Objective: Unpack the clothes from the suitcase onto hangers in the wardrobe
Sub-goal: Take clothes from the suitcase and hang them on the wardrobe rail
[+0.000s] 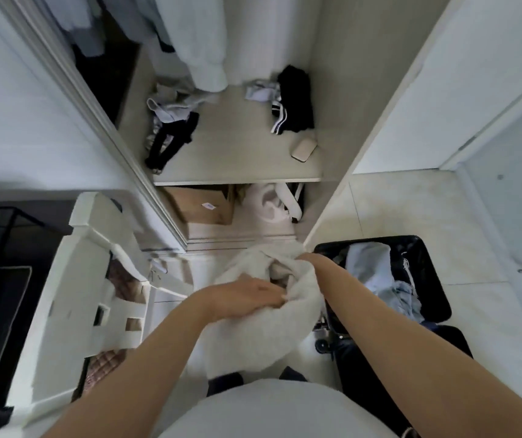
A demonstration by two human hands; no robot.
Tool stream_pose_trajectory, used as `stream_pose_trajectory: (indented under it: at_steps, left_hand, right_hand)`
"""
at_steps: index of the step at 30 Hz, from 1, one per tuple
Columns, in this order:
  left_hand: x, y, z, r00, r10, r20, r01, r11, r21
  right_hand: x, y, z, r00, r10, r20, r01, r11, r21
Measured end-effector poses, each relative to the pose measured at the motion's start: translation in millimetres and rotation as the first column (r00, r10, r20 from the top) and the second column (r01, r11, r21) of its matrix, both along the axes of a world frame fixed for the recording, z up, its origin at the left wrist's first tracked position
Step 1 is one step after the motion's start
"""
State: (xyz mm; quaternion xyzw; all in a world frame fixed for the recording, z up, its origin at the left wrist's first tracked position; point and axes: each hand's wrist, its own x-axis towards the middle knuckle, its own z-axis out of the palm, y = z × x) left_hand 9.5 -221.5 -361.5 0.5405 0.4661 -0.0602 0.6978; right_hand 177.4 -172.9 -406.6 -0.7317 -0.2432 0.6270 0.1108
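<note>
White fleece garment [262,336], held low before the open wardrobe [237,162], beside the black suitcase [432,279]. Left hand [243,298] lies flat on it, fingers straight; right hand [306,257] buried in fabric, grip cannot be told

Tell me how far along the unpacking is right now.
Done: several hanging garments are in the wardrobe, though whether they came from the suitcase is unclear. In hand: a white fluffy garment, gripped at its top by the right hand, the left hand flat on it; no hanger shows. Left: light blue clothes lie in the open suitcase.
</note>
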Motion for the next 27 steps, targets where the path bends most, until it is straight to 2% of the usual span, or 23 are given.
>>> stream_pose_trajectory:
  at_steps: [1, 3, 6, 7, 9, 11, 12, 14, 17, 20, 22, 24, 27]
  left_hand:
    - [-15, -1, -10, 1.000, -0.019, -0.010, 0.020, 0.999, 0.030]
    - [-35, -7, -23, 0.998, -0.050, -0.044, 0.052, 0.997, 0.048]
    - [-63, -15, -47, 0.987, -0.086, -0.136, 0.106, 0.984, 0.146]
    - [-72, -13, -57, 0.985, -0.022, -0.173, 0.054, 0.982, 0.179]
    - [-87, -8, -74, 0.945, 0.224, -0.237, -0.157, 0.950, 0.270]
    - [-100, 2, -81, 0.836, 0.507, -0.210, -0.398, 0.824, 0.404]
    - [-104, 9, -81, 0.795, 0.587, -0.153, -0.469, 0.754, 0.460]
    - [-108, 25, -75, 0.793, 0.609, -0.009, -0.499, 0.658, 0.564]
    - [-97, 42, -61, 0.776, 0.630, -0.007, -0.435, 0.543, 0.718]
    - [-89, 46, -62, 0.709, 0.701, 0.078, -0.544, 0.473, 0.693]
    - [-83, 45, -57, 0.652, 0.752, 0.100, -0.603, 0.434, 0.669]
    - [-71, 47, -36, 0.546, 0.816, 0.189, -0.736, 0.359, 0.575]
    - [-53, 59, 14, 0.390, 0.837, 0.385, -0.893, 0.242, 0.379]
  right_hand:
    - [-6, 3, 4, 1.000, -0.008, -0.026, 0.008, 1.000, 0.015]
    - [-11, 6, 2, 0.980, -0.176, -0.098, 0.178, 0.984, 0.010]
    - [-33, 3, 12, 0.942, -0.271, -0.197, 0.285, 0.957, 0.048]
    - [-38, 4, 14, 0.938, -0.269, -0.220, 0.288, 0.956, 0.059]
    - [-46, 6, 25, 0.924, -0.265, -0.275, 0.298, 0.951, 0.085]
    - [-47, 9, 32, 0.919, -0.246, -0.308, 0.293, 0.949, 0.116]
    - [-48, 8, 40, 0.925, -0.228, -0.303, 0.276, 0.953, 0.128]
    - [-45, 10, 49, 0.914, -0.201, -0.353, 0.264, 0.955, 0.139]
    - [-36, 10, 67, 0.888, -0.200, -0.415, 0.285, 0.946, 0.153]
    - [-21, 2, 78, 0.854, -0.263, -0.448, 0.373, 0.911, 0.175]
    - [-6, -4, 77, 0.827, -0.362, -0.430, 0.464, 0.872, 0.156]
    - [11, -6, 64, 0.830, -0.454, -0.323, 0.521, 0.839, 0.158]
    - [27, -9, 45, 0.906, -0.407, -0.119, 0.424, 0.877, 0.227]
